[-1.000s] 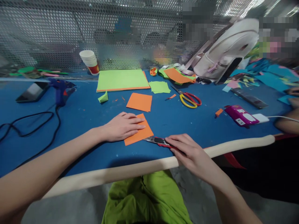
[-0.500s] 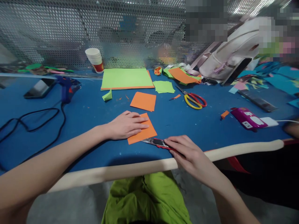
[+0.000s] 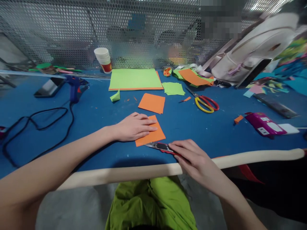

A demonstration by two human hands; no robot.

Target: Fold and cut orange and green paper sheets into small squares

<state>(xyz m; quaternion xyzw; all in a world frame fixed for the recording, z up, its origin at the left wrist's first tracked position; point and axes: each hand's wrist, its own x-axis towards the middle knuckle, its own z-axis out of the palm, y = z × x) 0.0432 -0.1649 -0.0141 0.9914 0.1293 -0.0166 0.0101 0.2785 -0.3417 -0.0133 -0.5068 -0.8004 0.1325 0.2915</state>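
My left hand (image 3: 137, 127) lies flat with outstretched fingers on a folded-looking orange paper (image 3: 155, 134), pressing it to the blue table (image 3: 100, 111). In my right hand (image 3: 192, 156) is a red and black utility knife (image 3: 164, 147), fingers closed around its handle. The blade points left and lies along the near edge of the orange paper; whether it is inside a fold I cannot tell. Just beyond my left hand lies a stack of orange squares (image 3: 152, 103).
Behind are green and orange sheets (image 3: 135, 79), green squares (image 3: 174, 88) and paper cups (image 3: 103, 60). Scissors (image 3: 203, 103) and a purple power strip (image 3: 265, 124) lie right. A blue glue gun (image 3: 74, 88) with a cord lies left. Pale padding (image 3: 148, 172) lines the table's front edge.
The view has turned slightly, so the table's things appear shifted to the right. The knife blade seems to have slid a little left along the paper's near edge.
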